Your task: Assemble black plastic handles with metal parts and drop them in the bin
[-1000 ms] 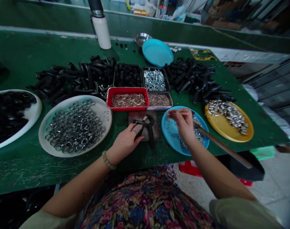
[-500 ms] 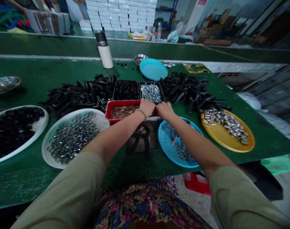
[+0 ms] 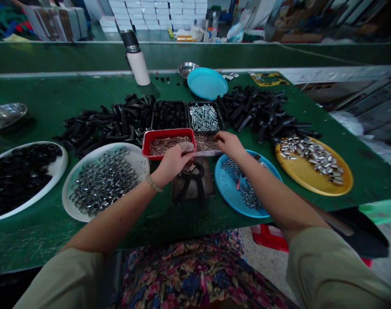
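Observation:
My left hand is over the front of a red tray of thin coppery pins. Its fingertips are pressed together, and whatever they hold is too small to make out. Fingers curled, my right hand dips to the right end of a tray of tiny brownish metal pieces; its fingertips are partly hidden. Below the left fingers, a black plastic piece with two legs lies on a flat metal plate, with small shiny parts at its top.
Around stand a blue plate of nuts, a white plate of metal rings, a yellow plate of metal sleeves and a tray of screws. Black part piles lie behind. A bottle and an upper blue plate stand farther back.
My left hand has drawn back toward me and left from the tray of tiny pieces, away from my right hand. My right hand stays at that tray. The view has tilted slightly down.

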A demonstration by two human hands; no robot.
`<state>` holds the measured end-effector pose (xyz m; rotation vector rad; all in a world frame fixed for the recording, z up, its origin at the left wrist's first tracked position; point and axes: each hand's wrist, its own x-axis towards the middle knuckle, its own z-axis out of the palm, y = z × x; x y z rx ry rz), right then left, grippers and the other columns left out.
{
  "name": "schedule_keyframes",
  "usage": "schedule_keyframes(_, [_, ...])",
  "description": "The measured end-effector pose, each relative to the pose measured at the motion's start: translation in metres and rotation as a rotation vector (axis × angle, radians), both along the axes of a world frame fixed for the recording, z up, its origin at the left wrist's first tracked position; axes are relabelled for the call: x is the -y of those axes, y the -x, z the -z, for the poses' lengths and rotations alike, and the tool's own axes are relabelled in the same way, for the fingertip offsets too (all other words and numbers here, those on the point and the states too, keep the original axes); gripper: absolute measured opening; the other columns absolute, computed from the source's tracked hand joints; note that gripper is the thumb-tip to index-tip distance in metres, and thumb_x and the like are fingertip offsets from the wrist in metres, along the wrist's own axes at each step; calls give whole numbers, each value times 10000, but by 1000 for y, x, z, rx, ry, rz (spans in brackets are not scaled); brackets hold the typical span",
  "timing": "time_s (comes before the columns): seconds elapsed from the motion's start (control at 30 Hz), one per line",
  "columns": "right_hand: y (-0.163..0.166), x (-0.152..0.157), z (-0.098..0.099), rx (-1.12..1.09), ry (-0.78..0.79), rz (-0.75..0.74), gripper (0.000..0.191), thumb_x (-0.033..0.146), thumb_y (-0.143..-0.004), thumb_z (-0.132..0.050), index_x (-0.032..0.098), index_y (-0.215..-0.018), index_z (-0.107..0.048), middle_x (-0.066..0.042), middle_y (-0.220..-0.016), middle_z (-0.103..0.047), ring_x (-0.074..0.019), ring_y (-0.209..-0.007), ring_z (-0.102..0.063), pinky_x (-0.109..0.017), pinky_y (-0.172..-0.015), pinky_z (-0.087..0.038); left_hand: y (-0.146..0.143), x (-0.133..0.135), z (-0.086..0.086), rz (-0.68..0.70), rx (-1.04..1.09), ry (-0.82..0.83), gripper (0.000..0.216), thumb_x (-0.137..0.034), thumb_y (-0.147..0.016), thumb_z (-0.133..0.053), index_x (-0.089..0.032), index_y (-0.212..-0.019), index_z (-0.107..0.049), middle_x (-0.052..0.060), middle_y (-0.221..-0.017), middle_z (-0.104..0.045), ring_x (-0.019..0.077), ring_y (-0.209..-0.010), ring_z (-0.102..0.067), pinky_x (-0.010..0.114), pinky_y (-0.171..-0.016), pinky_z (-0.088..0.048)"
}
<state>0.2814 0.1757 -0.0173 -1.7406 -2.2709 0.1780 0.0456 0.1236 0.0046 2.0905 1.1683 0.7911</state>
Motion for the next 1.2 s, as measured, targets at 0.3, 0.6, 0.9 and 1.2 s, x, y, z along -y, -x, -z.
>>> schedule_keyframes(0.3, [9, 3, 5, 127, 105, 152, 283, 179, -876, -478, 149, -1065, -686, -102, -1020, -701, -211, -963, -627, -298, -855, -463, 12, 54, 42, -70, -454, -184, 230, -326, -928, -492, -174, -972, -659, 65, -1010, -595, 194, -955, -560, 325, -903, -452])
schedule_keyframes(0.6, [17, -24, 9, 247, 139, 2, 223, 189, -854, -540, 158, -987, -717, -142, -1057, -681, -245, -1028, -579, -323, -885, -447, 11, 60, 42, 27, -672, -307, 273, -287, -977, -367, -214, -1123, -586, 46, -1037, -572, 163, -855, -555, 280, -751, -443])
schedule_keyframes(0.9, [26, 0, -4, 4, 96, -2, 263, 153, -872, -504, 163, -1053, -695, -65, -1019, -716, -172, -941, -639, -281, -861, -471, 17, 65, 39, 84, -566, -219, 251, -277, -966, -383, -192, -1076, -592, 53, -1091, -576, 171, -948, -553, 281, -866, -453])
schedule_keyframes(1.2, [53, 58, 12, -545, 291, -168, 118, 136, -820, -582, 171, -878, -678, -23, -868, -706, -155, -829, -634, -310, -803, -481, 19, 69, 40, 99, -478, -185, 269, -279, -963, -374, -187, -1103, -586, 73, -1129, -570, 198, -1051, -536, 324, -969, -447])
